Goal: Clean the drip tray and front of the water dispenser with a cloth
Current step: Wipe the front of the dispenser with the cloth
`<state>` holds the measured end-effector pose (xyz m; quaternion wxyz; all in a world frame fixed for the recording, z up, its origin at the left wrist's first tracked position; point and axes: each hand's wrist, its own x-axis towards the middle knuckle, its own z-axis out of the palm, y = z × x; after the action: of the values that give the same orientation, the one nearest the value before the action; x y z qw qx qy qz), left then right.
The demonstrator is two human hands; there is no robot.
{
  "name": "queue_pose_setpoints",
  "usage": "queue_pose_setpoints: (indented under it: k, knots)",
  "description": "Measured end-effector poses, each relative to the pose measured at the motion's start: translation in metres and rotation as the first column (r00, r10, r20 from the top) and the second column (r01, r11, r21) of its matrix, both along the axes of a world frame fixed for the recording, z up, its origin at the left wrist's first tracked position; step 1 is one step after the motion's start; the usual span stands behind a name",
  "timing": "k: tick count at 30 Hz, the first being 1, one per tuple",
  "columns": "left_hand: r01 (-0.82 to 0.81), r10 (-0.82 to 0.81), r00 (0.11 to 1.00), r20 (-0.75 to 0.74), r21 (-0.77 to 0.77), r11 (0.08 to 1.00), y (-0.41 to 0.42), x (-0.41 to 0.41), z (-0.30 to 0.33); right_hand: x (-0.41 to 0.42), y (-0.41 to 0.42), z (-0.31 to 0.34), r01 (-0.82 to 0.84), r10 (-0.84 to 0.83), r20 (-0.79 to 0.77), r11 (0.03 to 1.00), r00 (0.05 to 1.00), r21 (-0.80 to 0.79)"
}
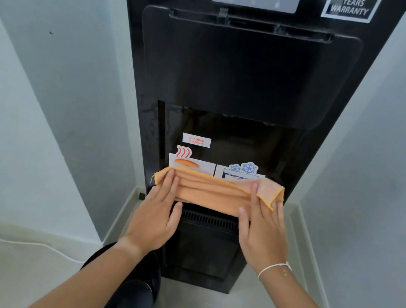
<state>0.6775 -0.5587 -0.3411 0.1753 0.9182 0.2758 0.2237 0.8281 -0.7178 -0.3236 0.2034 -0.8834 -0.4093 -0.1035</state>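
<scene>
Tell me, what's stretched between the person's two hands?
An orange cloth, spread across the dispenser's drip tray, spans from left hand to right hand in the head view.

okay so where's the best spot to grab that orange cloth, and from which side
Probably the orange cloth is best pinched at its loose right corner, which folds up free beside the right hand, coming from the right. Elsewhere it lies flat under both hands' fingers.

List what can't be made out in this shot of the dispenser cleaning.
- Drip tray: head view, mostly covered by the orange cloth and both hands.
- Hot and cold stickers: lower parts behind the cloth.
- Warranty sticker: top cut by the frame edge.
- Taps: lost in the dark recess.
</scene>
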Motion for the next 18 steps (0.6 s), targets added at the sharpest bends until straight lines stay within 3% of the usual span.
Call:
queue_pose_setpoints:
  k: [3,6,9,14,18]
  knots:
    - [-0.053,0.045,0.993,0.113,0.073,0.996,-0.007,0.025,0.032,0.005,0.014,0.035,0.038,-0.046,0.038,0.981,0.998,0.192]
    - [-0.04,-0.005,0.985,0.171,0.257,0.966,-0.012,0.055,0.07,0.018,0.026,0.064,0.079,-0.13,0.126,0.934,0.983,0.349]
    - [-0.007,-0.033,0.992,0.123,0.314,0.949,-0.018,0.058,0.074,0.014,0.013,0.049,0.075,-0.11,0.158,0.974,0.981,0.215]
    - [-0.001,0.005,0.999,-0.032,0.127,0.992,-0.026,0.036,0.016,0.004,-0.013,-0.014,0.049,-0.046,0.032,0.995,0.998,-0.09]
    - [-0.07,0.071,0.997,-0.026,0.029,0.997,-0.03,0.035,0.008,0.005,-0.009,-0.008,0.069,-0.068,0.028,0.996,0.997,-0.055]
